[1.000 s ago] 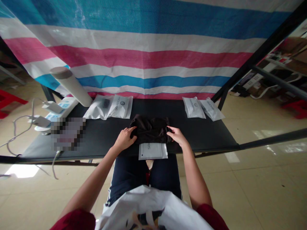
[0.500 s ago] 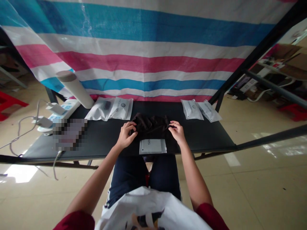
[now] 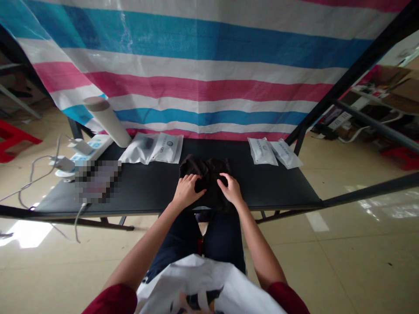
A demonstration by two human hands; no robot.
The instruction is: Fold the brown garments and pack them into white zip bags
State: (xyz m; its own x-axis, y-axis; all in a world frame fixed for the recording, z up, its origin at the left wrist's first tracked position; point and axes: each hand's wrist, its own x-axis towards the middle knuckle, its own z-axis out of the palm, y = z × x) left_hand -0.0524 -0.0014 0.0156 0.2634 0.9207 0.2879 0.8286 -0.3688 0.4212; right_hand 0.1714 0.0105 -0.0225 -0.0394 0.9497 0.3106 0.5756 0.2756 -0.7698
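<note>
A crumpled piece of dark brown-black cloth (image 3: 212,179) is spread on the table in front of me, reaching to its front edge. My left hand (image 3: 189,190) rests on the cloth's left part, its fingers curved and its thumb held apart from them. On the right part lies my right hand (image 3: 231,189), thumb and fingertips apart with dark fabric showing between. Under the cloth's front edge, only a thin strip of a white pouch (image 3: 201,208) shows; the rest is hidden.
White printed pouches lie behind: a left pair (image 3: 166,148) and a right pair (image 3: 263,151). At the left are a pale bottle (image 3: 109,124), a power strip (image 3: 94,146) with chargers, and a blurred-out phone-like object (image 3: 100,181) with a cable. A striped sheet (image 3: 203,87) hangs behind the black table (image 3: 144,187).
Both hands have moved inward from the cloth's side edges onto it. The cloth now extends nearer to me and covers most of the front pouch.
</note>
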